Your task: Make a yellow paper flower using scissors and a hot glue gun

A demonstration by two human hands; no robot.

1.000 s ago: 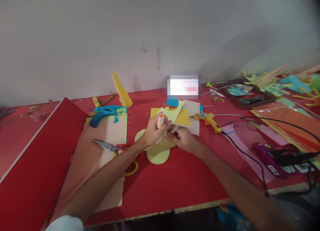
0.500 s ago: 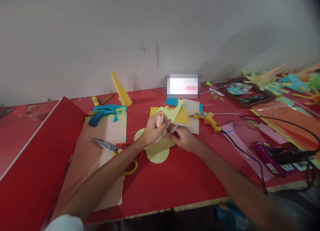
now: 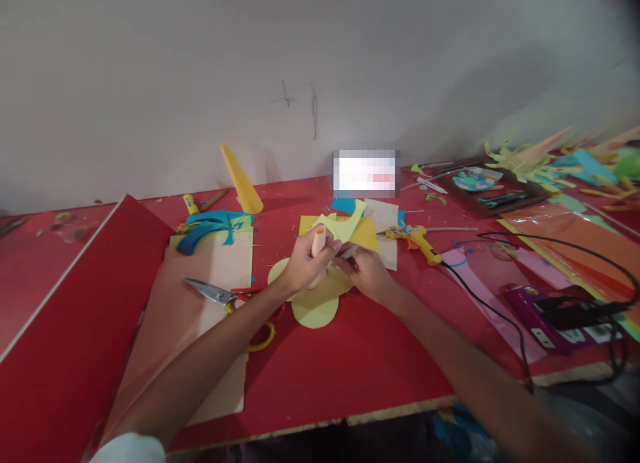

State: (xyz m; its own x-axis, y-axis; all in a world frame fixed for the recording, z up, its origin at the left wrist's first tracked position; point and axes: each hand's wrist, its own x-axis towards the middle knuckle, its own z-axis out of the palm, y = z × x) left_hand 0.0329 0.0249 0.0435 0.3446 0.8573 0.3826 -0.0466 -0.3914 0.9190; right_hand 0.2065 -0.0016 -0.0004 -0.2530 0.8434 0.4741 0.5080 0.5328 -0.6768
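Note:
My left hand (image 3: 306, 261) is closed around a peach paper tube (image 3: 319, 240), whose open end points up. Close beside it, my right hand (image 3: 369, 271) is bent inward with its fingers pinched near the left fingertips. A small pale bit shows at those fingers, too little to name. Beneath both hands lies a pale yellow paper cutout (image 3: 315, 311) with rounded lobes. Just behind them are a light yellow curved scrap (image 3: 357, 216) and a yellow sheet (image 3: 367, 235). Scissors (image 3: 213, 291) with red and yellow handles rest partly under my left forearm.
A yellow glue gun (image 3: 423, 244) with a black cord lies at right, near a purple box (image 3: 535, 316). Peach sheets (image 3: 200, 356) and blue scraps (image 3: 210, 226) lie left, beside a raised red panel (image 3: 90, 303). A yellow paper cone (image 3: 243, 183) leans on the wall.
The fingers of my right hand have shifted slightly against the left fingertips. The tube and everything on the table look the same.

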